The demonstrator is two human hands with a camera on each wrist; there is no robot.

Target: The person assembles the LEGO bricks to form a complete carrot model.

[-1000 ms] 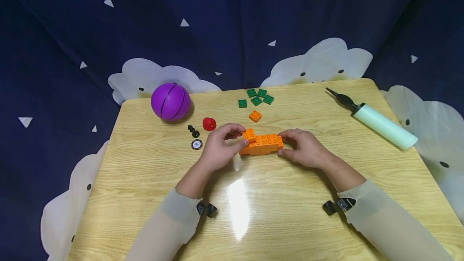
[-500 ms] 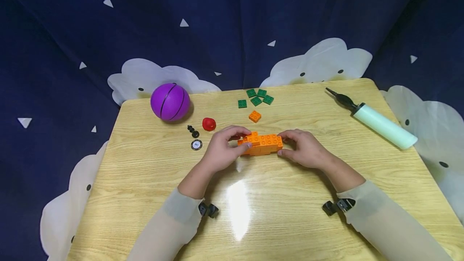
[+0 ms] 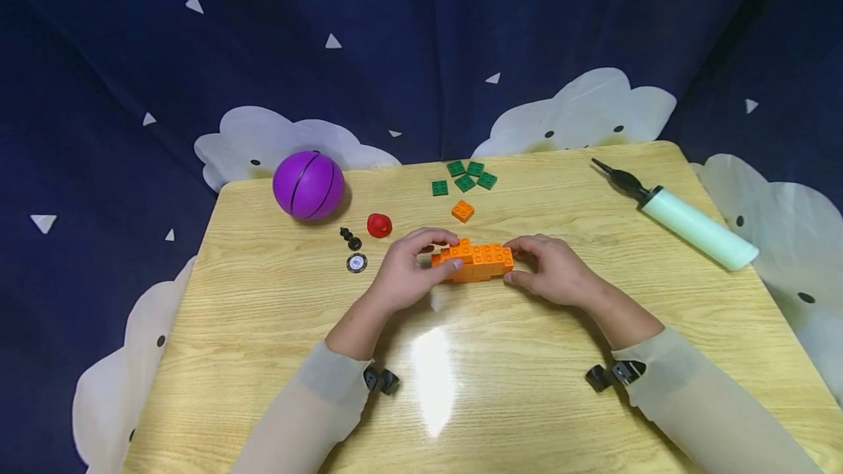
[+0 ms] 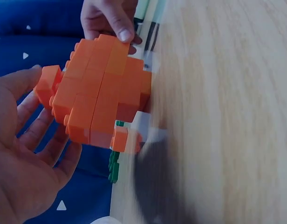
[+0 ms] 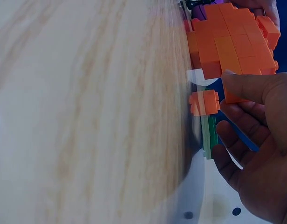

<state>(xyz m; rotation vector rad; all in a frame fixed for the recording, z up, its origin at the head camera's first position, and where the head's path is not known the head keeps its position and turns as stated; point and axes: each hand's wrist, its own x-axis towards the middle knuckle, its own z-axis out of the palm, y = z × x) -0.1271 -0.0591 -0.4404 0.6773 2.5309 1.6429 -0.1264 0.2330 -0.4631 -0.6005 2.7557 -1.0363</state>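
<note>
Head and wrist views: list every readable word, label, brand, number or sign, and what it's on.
"100", on the poker chip: small and turned, so a likely reading only.
Orange toy-brick assembly: any stud lettering is too small to read.
Purple basketball, hand pump: none legible.

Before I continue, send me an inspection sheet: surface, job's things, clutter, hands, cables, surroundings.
Surface: wooden table with a glare patch.
Job's things: orange block build between the hands; loose orange brick and five green bricks beyond.
Clutter: purple ball, red item, black game piece and round chip left; pump right.
Hands: left hand pinches the top brick; right hand holds the build's right end.
Cables: nothing seen.
Surroundings: dark blue curtain, white clouds.
</note>
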